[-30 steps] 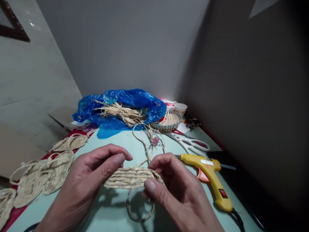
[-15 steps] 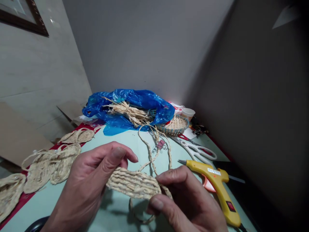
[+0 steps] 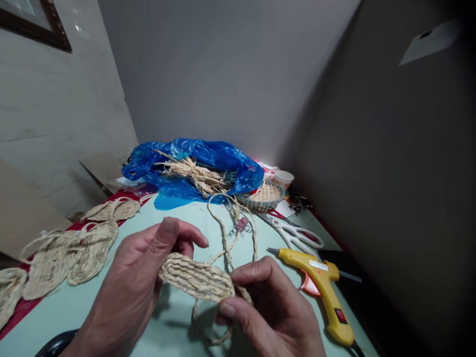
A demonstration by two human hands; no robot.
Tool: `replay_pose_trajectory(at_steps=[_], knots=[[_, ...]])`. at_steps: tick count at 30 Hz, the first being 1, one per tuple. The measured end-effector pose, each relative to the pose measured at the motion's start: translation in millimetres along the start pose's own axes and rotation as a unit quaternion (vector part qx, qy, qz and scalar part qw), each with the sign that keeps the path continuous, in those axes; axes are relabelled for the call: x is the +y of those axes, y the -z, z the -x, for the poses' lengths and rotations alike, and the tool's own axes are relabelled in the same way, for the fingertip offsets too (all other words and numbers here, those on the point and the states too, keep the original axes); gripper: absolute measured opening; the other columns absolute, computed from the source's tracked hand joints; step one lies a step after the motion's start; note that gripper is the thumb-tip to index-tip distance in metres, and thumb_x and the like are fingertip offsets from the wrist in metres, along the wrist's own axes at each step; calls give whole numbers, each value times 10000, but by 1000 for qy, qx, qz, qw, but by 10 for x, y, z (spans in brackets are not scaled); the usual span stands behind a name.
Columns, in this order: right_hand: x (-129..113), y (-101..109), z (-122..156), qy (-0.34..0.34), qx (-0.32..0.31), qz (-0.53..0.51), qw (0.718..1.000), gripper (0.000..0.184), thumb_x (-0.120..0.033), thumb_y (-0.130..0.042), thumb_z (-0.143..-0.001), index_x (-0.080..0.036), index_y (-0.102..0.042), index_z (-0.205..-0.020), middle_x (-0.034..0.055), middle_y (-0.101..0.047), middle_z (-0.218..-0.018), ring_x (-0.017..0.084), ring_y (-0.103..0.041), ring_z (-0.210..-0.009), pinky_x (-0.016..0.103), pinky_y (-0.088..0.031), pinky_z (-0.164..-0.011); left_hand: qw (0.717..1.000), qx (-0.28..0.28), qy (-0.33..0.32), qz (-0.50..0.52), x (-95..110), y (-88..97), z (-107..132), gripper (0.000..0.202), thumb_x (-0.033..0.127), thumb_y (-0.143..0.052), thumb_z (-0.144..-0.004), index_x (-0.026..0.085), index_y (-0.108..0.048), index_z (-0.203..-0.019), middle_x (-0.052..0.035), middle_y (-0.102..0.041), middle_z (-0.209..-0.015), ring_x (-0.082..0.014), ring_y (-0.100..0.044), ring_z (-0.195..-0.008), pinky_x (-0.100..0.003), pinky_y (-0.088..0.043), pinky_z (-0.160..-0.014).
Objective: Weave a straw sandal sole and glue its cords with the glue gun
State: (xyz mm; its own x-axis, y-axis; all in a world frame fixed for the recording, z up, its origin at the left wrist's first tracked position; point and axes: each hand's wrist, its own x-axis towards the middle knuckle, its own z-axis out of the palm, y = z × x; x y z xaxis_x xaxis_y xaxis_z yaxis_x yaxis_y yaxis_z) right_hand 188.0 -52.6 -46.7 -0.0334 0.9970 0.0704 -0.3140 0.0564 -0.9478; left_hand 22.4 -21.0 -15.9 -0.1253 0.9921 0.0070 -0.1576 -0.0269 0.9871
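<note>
Between my hands is a small oblong straw sole [image 3: 197,277], made of braided straw cord laid in close parallel rows. My left hand [image 3: 148,267] cradles its left end, with the thumb raised and the fingers partly hidden behind it. The thumb and forefinger of my right hand [image 3: 267,302] pinch the right end. A loose tail of braided straw cord [image 3: 223,238] runs from the piece, loops over the table and hangs below it.
Finished-looking straw soles [image 3: 74,258] lie along the left edge. At the back, a blue plastic bag [image 3: 241,166] holds a straw bundle [image 3: 197,173]. A woven basket [image 3: 264,196], paper cup [image 3: 283,178], scissors [image 3: 297,233] and yellow glue gun [image 3: 327,292] stand or lie rightward.
The left thumb has lifted off the face of the straw sole. The view has shifted slightly, so most things appear a little further left. The right hand keeps its pinch.
</note>
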Motion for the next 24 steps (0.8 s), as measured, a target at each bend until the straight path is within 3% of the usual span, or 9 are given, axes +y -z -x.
replay_pose_trajectory(at_steps=[6, 12, 16, 20, 24], knots=[[-8, 21, -62, 5, 7, -4, 1000, 251, -333, -847, -716, -200, -645, -784, -23, -655, -666, 102, -591, -610, 188, -473, -587, 996, -15, 18, 89, -6, -13, -8, 309, 531, -659, -821, 235, -746, -839, 15, -592, -682, -126, -524, -608, -195, -489, -545], [-31, 5, -79, 6, 9, -28, 1000, 286, -355, -860, -706, -196, -632, -775, -28, -660, -675, 111, -644, -587, 210, -527, -583, 996, 37, 24, 73, -46, 37, -119, 165, 411, -729, -818, 281, -714, -919, 35, -624, -814, -116, -555, -746, -155, -493, -648], [-32, 0, -86, 7, 10, -43, 999, 283, -344, -861, -711, -198, -631, -787, -30, -669, -670, 119, -681, -601, 215, -533, -604, 996, 48, 45, 59, -55, 8, -129, 166, 315, -789, -741, 262, -701, -872, 34, -632, -766, -129, -554, -712, -180, -487, -603], [-14, 10, -98, 24, 15, -41, 999, 286, -346, -860, -715, -196, -628, -791, -23, -675, -671, 129, -688, -605, 231, -528, -611, 998, 36, 45, 30, -52, -40, -121, 201, 305, -806, -660, 233, -682, -801, 34, -604, -685, -119, -499, -588, -190, -420, -496], [-1, 13, -110, 33, 16, -45, 998, 287, -349, -858, -718, -193, -629, -793, -22, -678, -680, 121, -679, -597, 228, -514, -606, 998, 24, 48, 13, -55, -78, -107, 175, 320, -779, -656, 219, -661, -736, 43, -563, -630, -102, -444, -538, -185, -379, -479]])
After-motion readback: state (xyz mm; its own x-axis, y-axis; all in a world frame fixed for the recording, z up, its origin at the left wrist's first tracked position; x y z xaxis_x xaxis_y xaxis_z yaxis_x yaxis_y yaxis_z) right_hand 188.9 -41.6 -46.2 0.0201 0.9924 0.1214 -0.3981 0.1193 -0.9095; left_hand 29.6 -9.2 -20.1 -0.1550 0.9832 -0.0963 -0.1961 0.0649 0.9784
